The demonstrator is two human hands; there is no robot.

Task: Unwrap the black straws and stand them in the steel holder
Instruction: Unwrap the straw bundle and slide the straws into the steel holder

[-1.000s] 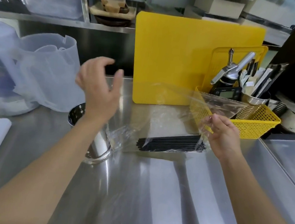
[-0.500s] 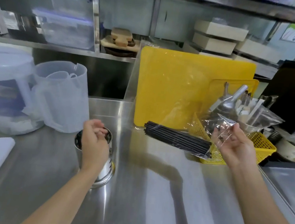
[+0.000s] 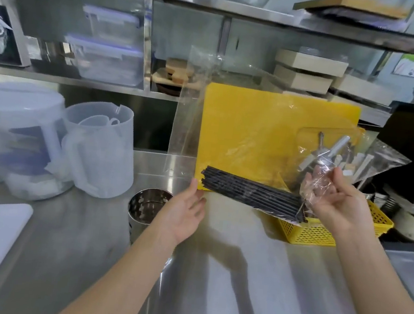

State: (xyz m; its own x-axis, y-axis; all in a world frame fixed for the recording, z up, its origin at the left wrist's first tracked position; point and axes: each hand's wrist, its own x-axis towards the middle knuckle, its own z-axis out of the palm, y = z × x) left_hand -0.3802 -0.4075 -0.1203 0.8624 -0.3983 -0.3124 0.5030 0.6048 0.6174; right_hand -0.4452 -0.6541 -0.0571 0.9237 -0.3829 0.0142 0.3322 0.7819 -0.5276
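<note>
Tabletop [image 3: 237, 289] nearest carries the upright steel holder [image 3: 143, 205]. Just beyond it the left hand [image 3: 184, 213] lies palm up, fingers [image 3: 193, 189] straight and slightly apart, tips at the near end of the black straws [image 3: 251, 193]; whether they touch, I cannot tell. The bundle hangs above the tabletop, light, smooth and likely to slide from its slack clear wrapper [image 3: 189, 118], so grasp it round the left end; farther right, the right hand [image 3: 337, 202] pinches the wrapper's crumpled end, fingers [image 3: 321, 188] loosely curled.

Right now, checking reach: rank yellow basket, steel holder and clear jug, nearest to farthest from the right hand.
1. yellow basket, just below the right hand, which holds the clear wrapper.
2. steel holder, centre counter.
3. clear jug, far left.
</note>
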